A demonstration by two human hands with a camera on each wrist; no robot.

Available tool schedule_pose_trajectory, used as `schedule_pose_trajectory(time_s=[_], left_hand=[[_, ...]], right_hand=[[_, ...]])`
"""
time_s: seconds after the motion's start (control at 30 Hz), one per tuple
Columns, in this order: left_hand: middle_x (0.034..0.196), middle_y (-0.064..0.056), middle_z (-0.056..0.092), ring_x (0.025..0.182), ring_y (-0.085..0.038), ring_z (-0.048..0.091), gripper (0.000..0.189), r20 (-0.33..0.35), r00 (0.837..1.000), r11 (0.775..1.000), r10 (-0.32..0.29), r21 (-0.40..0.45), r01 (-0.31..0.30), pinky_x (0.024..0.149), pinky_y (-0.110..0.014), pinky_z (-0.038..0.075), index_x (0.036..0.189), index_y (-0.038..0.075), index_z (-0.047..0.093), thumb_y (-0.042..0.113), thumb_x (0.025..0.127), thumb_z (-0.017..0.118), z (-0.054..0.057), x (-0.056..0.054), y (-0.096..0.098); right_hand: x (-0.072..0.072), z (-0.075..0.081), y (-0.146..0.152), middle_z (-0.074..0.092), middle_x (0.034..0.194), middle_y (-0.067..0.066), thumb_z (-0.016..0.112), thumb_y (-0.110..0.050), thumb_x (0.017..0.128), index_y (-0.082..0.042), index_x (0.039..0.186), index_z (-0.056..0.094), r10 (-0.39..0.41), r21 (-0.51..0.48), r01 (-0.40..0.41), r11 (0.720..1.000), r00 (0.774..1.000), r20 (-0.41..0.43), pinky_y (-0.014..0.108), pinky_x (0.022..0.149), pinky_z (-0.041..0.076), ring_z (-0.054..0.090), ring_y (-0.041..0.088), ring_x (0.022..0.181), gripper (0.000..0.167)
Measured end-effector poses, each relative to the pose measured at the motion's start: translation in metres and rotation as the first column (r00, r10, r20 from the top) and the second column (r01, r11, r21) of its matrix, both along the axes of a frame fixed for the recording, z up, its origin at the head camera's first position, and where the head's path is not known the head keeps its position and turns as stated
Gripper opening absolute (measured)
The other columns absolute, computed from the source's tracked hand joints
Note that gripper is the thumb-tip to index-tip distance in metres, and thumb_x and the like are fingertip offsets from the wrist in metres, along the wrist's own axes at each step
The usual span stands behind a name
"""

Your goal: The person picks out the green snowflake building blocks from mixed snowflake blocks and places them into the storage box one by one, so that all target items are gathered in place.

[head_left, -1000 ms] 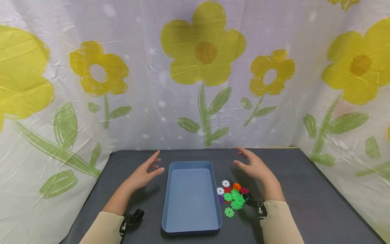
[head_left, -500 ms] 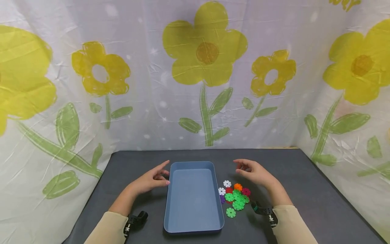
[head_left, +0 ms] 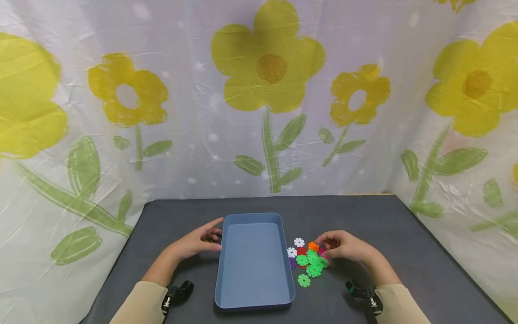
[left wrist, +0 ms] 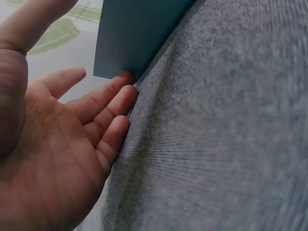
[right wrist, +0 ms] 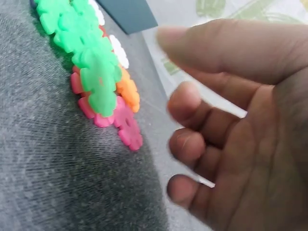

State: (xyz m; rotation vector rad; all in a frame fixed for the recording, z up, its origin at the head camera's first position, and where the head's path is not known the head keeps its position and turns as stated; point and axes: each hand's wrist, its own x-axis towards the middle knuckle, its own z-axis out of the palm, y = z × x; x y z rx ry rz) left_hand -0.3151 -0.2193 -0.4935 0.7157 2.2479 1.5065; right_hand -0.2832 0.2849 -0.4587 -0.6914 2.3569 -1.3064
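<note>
A blue-grey rectangular tray (head_left: 255, 265) lies on the dark table. My left hand (head_left: 198, 240) is at its left side, fingers relaxed, with fingertips right at the tray's wall (left wrist: 139, 38) in the left wrist view. To the tray's right is a small pile of plastic snowflake discs, with green discs (head_left: 314, 270) on top. My right hand (head_left: 350, 246) reaches over the pile's right edge, thumb and fingers bent but apart. Nothing shows between them in the right wrist view. Closest to its fingertips are a pink disc (right wrist: 127, 126) and an orange disc (right wrist: 127, 90).
White discs (head_left: 298, 242), a purple disc (head_left: 293, 263) and a red disc (head_left: 301, 250) lie in the pile, close to the tray's right wall. One green disc (head_left: 304, 281) lies apart in front. A flower-printed curtain (head_left: 194, 112) hangs behind the table (head_left: 364, 216).
My right hand has come down and nearer, from above the table to the edge of the disc pile. My left hand has moved right to the tray's left side.
</note>
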Motion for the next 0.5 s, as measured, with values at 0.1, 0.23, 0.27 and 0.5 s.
schedule_pose_trajectory(time_s=[0.1,0.23,0.27,0.5], left_hand=[[0.151,-0.031,0.041,0.126,-0.038,0.047,0.093,-0.016,1.0,1.0,0.002,-0.013,-0.002,0.098,-0.046,0.042,0.164,0.005,0.017,0.018,0.094,0.077,-0.001,0.0001,0.0001],[0.151,-0.029,0.042,0.123,-0.036,0.047,0.092,-0.034,0.999,1.0,-0.005,-0.027,0.004,0.094,-0.044,0.04,0.164,0.003,0.02,0.018,0.094,0.077,-0.0046,-0.0013,0.0019],[0.15,-0.029,0.043,0.122,-0.036,0.047,0.091,-0.04,0.999,0.999,-0.003,-0.033,0.002,0.093,-0.043,0.041,0.163,0.003,0.021,0.018,0.094,0.078,-0.0052,-0.0014,0.0022],[0.148,-0.028,0.044,0.121,-0.035,0.048,0.09,-0.063,0.998,0.999,0.008,-0.042,-0.011,0.092,-0.044,0.04,0.163,0.004,0.023,0.018,0.093,0.078,-0.0056,-0.0025,0.003]], right_hand=[[0.0011,-0.0032,-0.0014,0.056,0.088,0.007,0.076,-0.002,0.089,0.005,0.119,0.066,0.019,0.023,-0.021,1.0,0.997,0.069,0.031,0.068,0.049,0.051,0.02,0.079,0.032],[0.0029,-0.0064,-0.0013,0.054,0.085,0.006,0.078,0.002,0.085,0.003,0.115,0.067,0.036,0.058,-0.042,0.997,0.995,0.091,0.028,0.066,0.043,0.047,0.018,0.077,0.032],[0.003,-0.0069,-0.0011,0.052,0.084,0.006,0.079,0.002,0.084,0.002,0.114,0.068,0.037,0.068,-0.043,0.997,0.995,0.091,0.027,0.065,0.041,0.047,0.018,0.076,0.032],[0.0032,-0.0059,-0.0024,0.048,0.079,0.004,0.079,0.002,0.083,-0.004,0.11,0.068,0.041,0.132,-0.049,0.99,0.997,0.063,0.03,0.064,0.037,0.044,0.019,0.074,0.03]])
